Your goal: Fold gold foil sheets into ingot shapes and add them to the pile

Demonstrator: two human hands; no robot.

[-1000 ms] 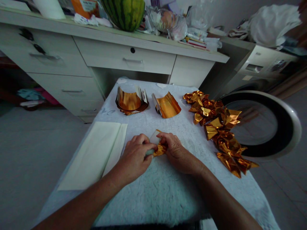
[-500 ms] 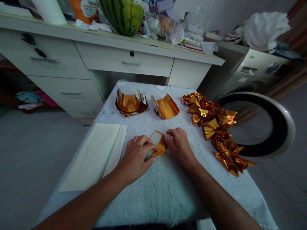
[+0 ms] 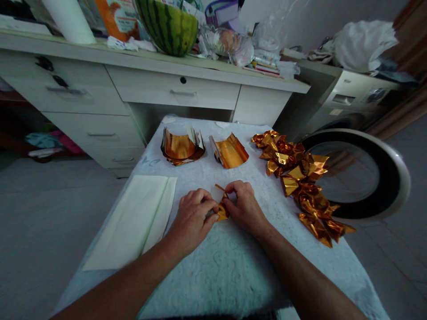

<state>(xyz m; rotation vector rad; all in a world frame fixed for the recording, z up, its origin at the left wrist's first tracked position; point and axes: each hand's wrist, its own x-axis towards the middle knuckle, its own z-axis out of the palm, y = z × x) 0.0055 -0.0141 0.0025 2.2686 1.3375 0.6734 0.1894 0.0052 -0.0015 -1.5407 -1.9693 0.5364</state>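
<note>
A small sheet of gold foil paper, white on its inner side, lies partly folded between my two hands on the cloth-covered table. My left hand pinches its left edge between thumb and fingers. On the other side, my right hand grips the right edge with the fingertips. Both hands cover much of the sheet. Beyond them lie a curved stack of gold foil sheets and a smaller curved stack. Folded gold foil pieces form a heap to the right.
Folded pale paper lies left of my left hand. Behind the table stands a white drawer desk bearing a cut watermelon. An open washing machine door stands close to the table's right side.
My right hand has moved slightly left and now grips the foil paper's right edge. The sheet is more folded, with less of its white side showing.
</note>
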